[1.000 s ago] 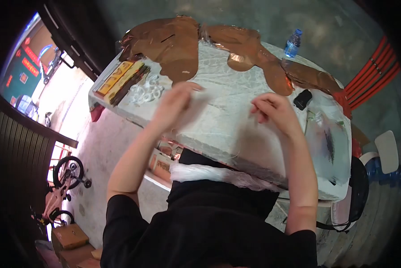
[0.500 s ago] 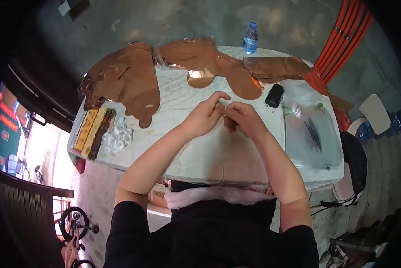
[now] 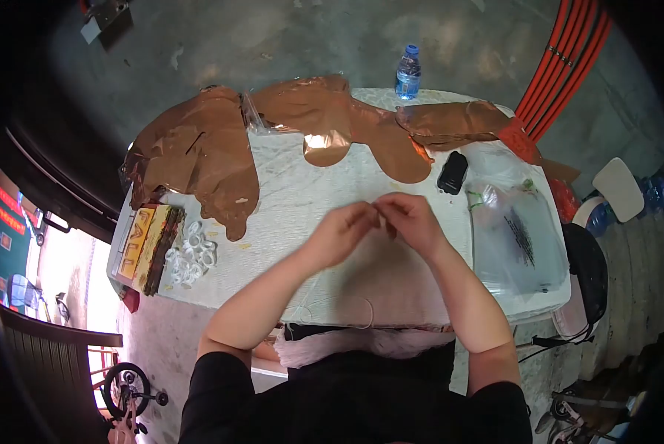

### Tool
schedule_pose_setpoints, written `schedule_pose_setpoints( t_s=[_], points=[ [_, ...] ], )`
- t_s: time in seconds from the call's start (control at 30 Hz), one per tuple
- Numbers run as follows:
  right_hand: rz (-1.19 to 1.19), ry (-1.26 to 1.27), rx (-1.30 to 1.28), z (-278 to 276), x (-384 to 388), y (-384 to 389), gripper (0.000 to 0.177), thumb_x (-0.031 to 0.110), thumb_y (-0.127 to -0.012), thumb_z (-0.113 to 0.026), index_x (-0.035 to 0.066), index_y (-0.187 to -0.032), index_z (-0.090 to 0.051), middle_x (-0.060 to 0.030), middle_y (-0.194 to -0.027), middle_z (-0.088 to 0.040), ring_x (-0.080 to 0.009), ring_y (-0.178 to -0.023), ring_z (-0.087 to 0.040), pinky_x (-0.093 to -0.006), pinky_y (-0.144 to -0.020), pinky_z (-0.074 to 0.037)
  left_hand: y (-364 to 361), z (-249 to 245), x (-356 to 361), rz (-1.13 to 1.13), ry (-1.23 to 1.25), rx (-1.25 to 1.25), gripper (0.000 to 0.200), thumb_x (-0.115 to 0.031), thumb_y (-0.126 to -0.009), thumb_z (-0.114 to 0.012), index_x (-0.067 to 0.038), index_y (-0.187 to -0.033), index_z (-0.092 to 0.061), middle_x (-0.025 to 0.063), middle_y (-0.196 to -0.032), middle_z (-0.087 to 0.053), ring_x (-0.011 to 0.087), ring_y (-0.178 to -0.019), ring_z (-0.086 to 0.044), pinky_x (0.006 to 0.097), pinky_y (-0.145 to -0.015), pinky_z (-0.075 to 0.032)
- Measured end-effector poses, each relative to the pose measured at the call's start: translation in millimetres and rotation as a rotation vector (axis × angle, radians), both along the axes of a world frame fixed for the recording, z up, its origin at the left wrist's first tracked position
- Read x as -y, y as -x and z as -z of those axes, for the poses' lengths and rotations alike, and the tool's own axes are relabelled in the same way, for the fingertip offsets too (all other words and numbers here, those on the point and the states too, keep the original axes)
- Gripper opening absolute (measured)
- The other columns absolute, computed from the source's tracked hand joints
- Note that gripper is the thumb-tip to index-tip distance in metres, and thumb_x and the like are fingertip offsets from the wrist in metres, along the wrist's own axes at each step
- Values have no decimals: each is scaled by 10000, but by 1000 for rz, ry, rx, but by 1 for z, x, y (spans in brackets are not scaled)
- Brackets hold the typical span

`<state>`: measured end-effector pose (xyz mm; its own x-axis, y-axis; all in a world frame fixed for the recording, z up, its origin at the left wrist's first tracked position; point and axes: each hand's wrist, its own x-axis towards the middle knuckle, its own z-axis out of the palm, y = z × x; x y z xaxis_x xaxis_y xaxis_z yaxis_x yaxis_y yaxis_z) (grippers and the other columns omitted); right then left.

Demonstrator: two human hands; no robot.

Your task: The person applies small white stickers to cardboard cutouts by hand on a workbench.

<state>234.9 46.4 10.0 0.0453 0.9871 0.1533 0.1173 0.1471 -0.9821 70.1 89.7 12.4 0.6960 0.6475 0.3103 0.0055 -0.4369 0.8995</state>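
Note:
My left hand (image 3: 344,235) and my right hand (image 3: 412,220) meet fingertip to fingertip above the middle of the white table (image 3: 287,192). Both are closed in a pinch, and whatever lies between the fingers is too small to make out. Below them, at the near edge of the table, a thin pale string (image 3: 370,314) lies in a loose curve. Flat shiny brown foil sheets (image 3: 221,148), looking like uninflated foil balloons, stretch along the far side beyond my hands. A black oblong object (image 3: 453,173) lies to the right of my right hand.
At the left are a yellow lettered box (image 3: 137,240) and a pile of white ring-shaped pieces (image 3: 191,255). Clear plastic bags (image 3: 517,237) cover the right side. A water bottle (image 3: 408,72) stands at the far edge. Red pipes (image 3: 565,66) rise beyond; a black bag (image 3: 584,266) sits at right.
My left hand has come down and nearer, its raised index finger now folded in toward the right fingertips. My right hand stays pinched. The view has tilted slightly, shifting the table downward.

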Motion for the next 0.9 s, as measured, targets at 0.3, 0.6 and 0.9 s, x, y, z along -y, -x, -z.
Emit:
schedule_pose_setpoints(
  t_s=[0.3,0.6,0.9],
  points=[
    [-80,62,-299,-12,4,-2,190,155,-863,-466,3,-895,-576,-65,-845,-620,-95,-528,-531,-215,-474,-419,6,-4,-10,234,516,-43,176,-185,-887,-425,-47,-794,-481,-40,-598,-419,29,-488,-328,172,-436,-249],
    [-471,155,-558,-3,2,-8,190,161,-859,-479,6,-916,-574,-79,-864,-625,-97,-553,-539,-228,-519,-441,6,3,-15,159,474,-96,199,-216,-876,-425,-80,-771,-526,-60,-568,-385,31,-489,-342,175,-417,-249],
    [-36,155,110,-2,0,-6,179,145,-854,-490,9,-925,-583,-71,-825,-622,-100,-572,-539,-228,-539,-438,15,-9,-22,219,778,223,182,-178,-881,-410,-47,-789,-498,-56,-521,-326,28,-417,-252,186,-375,-171]
  ],
)
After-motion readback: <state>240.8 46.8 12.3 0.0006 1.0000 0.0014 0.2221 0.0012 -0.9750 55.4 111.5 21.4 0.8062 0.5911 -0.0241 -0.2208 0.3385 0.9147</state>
